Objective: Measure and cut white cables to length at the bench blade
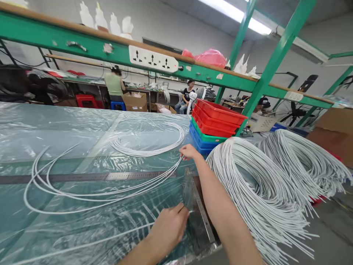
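Observation:
Several white cables [110, 197] curve across the plastic-covered table, their ends pinched in the fingers of my right hand [188, 151]. My left hand [169, 222] is closed around a single white cable [104, 241] near the table's front edge, with a short end sticking out past the fingers. Beyond my right hand lies a curved bundle of white cables [143, 151]. A steel ruler [118, 176] lies flat on the table, partly crossed by the cables. Right of my left hand is a metal bar [202, 211] on a dark block.
Large coils of white cable [248, 176] are heaped to the right. Stacked red, green and blue trays [215, 123] stand at the table's far right corner. A green shelf beam [110, 51] with a power strip [153, 59] runs overhead. Several people sit in the background.

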Available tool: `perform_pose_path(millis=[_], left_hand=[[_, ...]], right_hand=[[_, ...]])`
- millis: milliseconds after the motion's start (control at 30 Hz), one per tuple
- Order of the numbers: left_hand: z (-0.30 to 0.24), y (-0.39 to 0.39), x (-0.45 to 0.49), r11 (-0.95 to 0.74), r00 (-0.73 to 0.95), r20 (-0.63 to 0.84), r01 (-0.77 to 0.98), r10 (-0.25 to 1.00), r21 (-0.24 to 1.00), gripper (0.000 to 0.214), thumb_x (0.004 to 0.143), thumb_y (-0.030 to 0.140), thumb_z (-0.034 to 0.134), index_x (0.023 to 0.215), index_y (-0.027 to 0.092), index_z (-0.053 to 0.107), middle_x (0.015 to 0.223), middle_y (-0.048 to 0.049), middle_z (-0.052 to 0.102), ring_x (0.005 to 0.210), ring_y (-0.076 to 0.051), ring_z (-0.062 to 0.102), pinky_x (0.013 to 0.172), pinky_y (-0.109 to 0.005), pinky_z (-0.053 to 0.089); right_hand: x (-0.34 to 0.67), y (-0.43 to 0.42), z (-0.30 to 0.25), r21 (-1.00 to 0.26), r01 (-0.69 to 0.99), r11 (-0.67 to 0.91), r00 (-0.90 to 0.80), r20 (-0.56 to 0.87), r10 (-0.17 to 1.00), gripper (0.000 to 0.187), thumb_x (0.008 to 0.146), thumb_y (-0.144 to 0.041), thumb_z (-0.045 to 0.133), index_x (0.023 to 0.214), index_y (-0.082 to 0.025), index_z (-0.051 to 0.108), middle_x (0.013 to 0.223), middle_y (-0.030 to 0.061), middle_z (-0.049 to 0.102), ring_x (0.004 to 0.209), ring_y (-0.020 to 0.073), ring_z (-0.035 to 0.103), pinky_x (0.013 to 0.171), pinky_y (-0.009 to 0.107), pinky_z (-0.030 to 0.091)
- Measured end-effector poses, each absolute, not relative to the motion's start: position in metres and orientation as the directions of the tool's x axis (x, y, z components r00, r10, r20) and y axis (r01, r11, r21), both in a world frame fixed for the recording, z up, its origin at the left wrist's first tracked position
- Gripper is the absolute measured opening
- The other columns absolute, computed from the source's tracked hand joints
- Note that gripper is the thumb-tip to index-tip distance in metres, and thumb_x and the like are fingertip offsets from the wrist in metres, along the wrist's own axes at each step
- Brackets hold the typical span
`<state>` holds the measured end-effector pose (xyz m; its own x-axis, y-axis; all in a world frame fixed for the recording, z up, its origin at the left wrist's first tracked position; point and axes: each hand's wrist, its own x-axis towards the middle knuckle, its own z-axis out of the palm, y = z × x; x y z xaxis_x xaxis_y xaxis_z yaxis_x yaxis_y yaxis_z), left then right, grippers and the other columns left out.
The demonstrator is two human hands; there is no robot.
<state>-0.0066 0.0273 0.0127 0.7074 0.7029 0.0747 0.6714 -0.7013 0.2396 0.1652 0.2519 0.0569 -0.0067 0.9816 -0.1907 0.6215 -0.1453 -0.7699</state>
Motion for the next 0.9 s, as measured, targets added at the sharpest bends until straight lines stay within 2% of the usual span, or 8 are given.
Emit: perform_pose_path(millis=[133, 367, 600, 767, 900], left_hand=[[0.016, 0.029, -0.002, -0.679, 0.693, 0.044, 0.69, 0.72, 0.249, 0.029, 0.097, 0.016, 0.027, 0.091, 0.019, 0.056, 0.094, -0.0047, 0.06, 0.079, -0.022, 0.062, 0.064, -0.032, 0.045], [0.023, 0.032, 0.001, -0.685, 0.7, -0.005, 0.699, 0.714, 0.205, 0.027, 0.093, 0.012, 0.031, 0.091, 0.019, 0.057, 0.096, -0.0056, 0.062, 0.08, -0.024, 0.063, 0.065, -0.035, 0.047], [0.018, 0.033, 0.003, -0.67, 0.689, -0.013, 0.709, 0.725, 0.218, 0.027, 0.091, 0.012, 0.032, 0.092, 0.019, 0.058, 0.097, -0.0071, 0.061, 0.08, -0.024, 0.062, 0.065, -0.034, 0.045], [0.015, 0.034, 0.003, -0.674, 0.697, -0.018, 0.7, 0.717, 0.237, 0.025, 0.093, 0.017, 0.034, 0.086, 0.019, 0.059, 0.09, -0.0063, 0.061, 0.068, -0.021, 0.058, 0.053, -0.03, 0.036], [0.013, 0.035, 0.003, -0.68, 0.697, 0.001, 0.699, 0.717, 0.22, 0.022, 0.09, 0.014, 0.037, 0.086, 0.019, 0.059, 0.09, -0.0065, 0.061, 0.068, -0.021, 0.058, 0.053, -0.03, 0.034]], right_hand=[[0.162, 0.25, 0.058, -0.765, 0.63, -0.136, -0.008, -0.182, 0.983, 0.014, 0.094, -0.016, 0.057, 0.082, -0.013, 0.064, 0.076, 0.0015, 0.068, 0.045, 0.0102, 0.059, 0.04, 0.015, 0.043], [0.156, 0.249, 0.06, -0.73, 0.673, -0.123, -0.021, -0.185, 0.983, 0.019, 0.094, -0.016, 0.053, 0.08, -0.013, 0.065, 0.076, 0.0009, 0.069, 0.049, 0.0109, 0.061, 0.04, 0.015, 0.043], [0.157, 0.249, 0.059, -0.733, 0.671, -0.113, -0.034, -0.182, 0.983, 0.016, 0.093, -0.017, 0.054, 0.083, -0.014, 0.065, 0.078, 0.0013, 0.069, 0.051, 0.0119, 0.062, 0.041, 0.016, 0.044], [0.157, 0.247, 0.061, -0.736, 0.667, -0.117, -0.059, -0.209, 0.976, 0.019, 0.095, -0.019, 0.052, 0.081, -0.014, 0.064, 0.081, 0.0024, 0.07, 0.051, 0.0117, 0.061, 0.04, 0.016, 0.043], [0.157, 0.245, 0.062, -0.733, 0.669, -0.121, -0.07, -0.225, 0.972, 0.019, 0.096, -0.019, 0.05, 0.082, -0.014, 0.062, 0.082, 0.0024, 0.069, 0.051, 0.0114, 0.061, 0.04, 0.016, 0.043]])
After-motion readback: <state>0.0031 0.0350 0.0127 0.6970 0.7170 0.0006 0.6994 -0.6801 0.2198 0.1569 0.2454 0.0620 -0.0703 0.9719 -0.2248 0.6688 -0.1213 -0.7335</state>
